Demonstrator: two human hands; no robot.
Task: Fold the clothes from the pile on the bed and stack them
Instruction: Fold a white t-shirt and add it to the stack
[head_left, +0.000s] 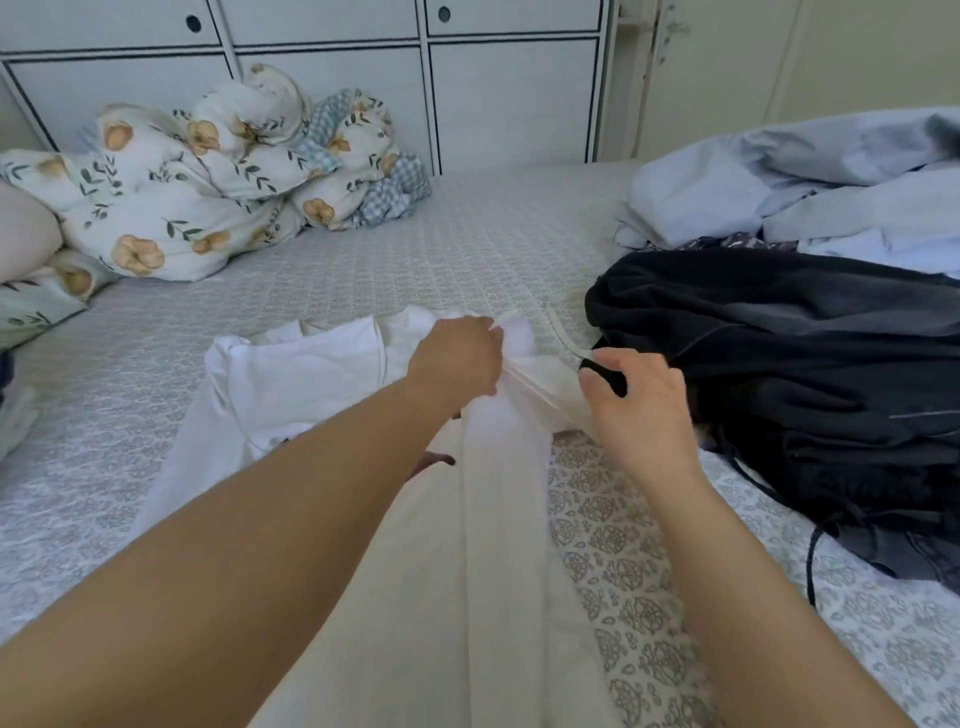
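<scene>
A white garment (322, 374) lies spread on the bed (395, 249), running from the near edge of the view toward the middle of the mattress, its far end bunched into folds. Both bare forearms reach forward over it. The left hand (457, 358) is closed, knuckles up, pinching a gathered bunch of the white fabric at the garment's far right corner; the cloth puckers into creases right under its fingers. The right hand (631, 395) sits just beside it, to the right, palm turned inward with the fingers curled; a strip of the white fabric stretches between the two hands and passes under the right thumb, so this hand appears to grip the same edge, though its fingertips are partly hidden against something dark.

Immediately right of the right hand, touching the white garment's edge, lies a heap of dark clothes (769, 374) with drawstrings trailing toward the near side. Behind that heap sits a rumpled pile of pale blue clothes (789, 182). At the far left of the bed, well apart from the hands, a floral duvet (208, 176) is bundled up against white cupboard doors (322, 67).
</scene>
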